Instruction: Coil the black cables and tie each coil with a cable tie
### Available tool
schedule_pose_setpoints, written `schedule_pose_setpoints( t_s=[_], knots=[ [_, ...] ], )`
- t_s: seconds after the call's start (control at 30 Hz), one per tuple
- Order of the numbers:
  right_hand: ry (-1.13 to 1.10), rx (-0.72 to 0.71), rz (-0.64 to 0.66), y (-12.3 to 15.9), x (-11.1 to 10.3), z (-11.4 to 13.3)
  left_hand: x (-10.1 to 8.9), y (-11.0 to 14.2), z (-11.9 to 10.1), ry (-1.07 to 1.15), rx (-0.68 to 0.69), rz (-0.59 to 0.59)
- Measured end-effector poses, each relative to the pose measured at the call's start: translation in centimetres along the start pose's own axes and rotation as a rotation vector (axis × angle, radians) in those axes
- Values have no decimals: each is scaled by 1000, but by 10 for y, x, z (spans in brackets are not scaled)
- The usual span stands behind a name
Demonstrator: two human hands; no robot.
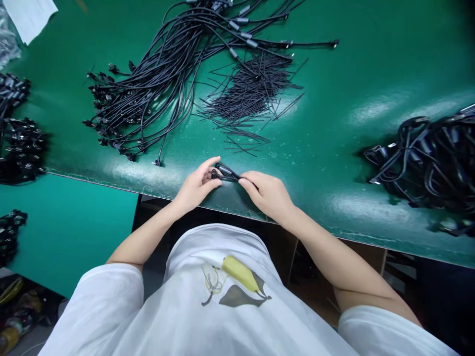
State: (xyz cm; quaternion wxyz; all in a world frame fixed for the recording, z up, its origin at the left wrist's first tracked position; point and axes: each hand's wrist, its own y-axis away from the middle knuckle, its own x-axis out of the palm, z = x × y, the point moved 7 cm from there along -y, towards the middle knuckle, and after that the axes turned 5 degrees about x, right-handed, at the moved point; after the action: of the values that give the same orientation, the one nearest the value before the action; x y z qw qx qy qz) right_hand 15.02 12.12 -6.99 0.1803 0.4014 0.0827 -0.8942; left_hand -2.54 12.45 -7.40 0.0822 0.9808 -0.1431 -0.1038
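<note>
A black cable (pixel 228 174), folded into a short bundle, is held between my two hands just above the front edge of the green table. My left hand (pixel 199 184) curls around its left end, where a dark connector shows between thumb and fingers. At the other end, my right hand (pixel 266 194) pinches the bundle between thumb and forefinger. Beyond the hands lies a loose pile of thin black ties (pixel 252 91). Left of that pile spreads a large heap of straight black cables (pixel 166 74) with connectors at their ends.
On the right of the green table (pixel 334 128) sits a heap of bundled cables (pixel 430 158). More bundles (pixel 24 148) are stacked at the left edge. A white sheet (pixel 31 17) lies top left. A second, lower green surface (pixel 74 222) adjoins at the left front.
</note>
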Motion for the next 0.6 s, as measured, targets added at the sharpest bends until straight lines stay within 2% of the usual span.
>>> schedule_pose_setpoints(
  t_s=[0.1, 0.17, 0.23, 0.3, 0.37, 0.43, 0.6],
  knots=[
    [-86, 27, 66, -2, 3, -1, -5, 4, -12, -339, 183, -67],
    [-134, 17, 100, 0, 4, 0, -7, 5, -21, -516, 296, -69],
    [-204, 2, 133, 2, 4, 0, -8, 6, -31, -592, 405, -25],
    [-280, -5, 165, 4, 2, 1, -8, 6, -37, -578, 472, 45],
    [-316, -6, 187, 6, 0, 3, -6, 6, -40, -506, 462, 118],
    [-235, -13, 162, 8, -1, 9, -4, 5, -39, -430, 410, 141],
    [323, -80, 42, 11, 10, 20, -5, -1, -28, -353, 297, -42]
  ],
)
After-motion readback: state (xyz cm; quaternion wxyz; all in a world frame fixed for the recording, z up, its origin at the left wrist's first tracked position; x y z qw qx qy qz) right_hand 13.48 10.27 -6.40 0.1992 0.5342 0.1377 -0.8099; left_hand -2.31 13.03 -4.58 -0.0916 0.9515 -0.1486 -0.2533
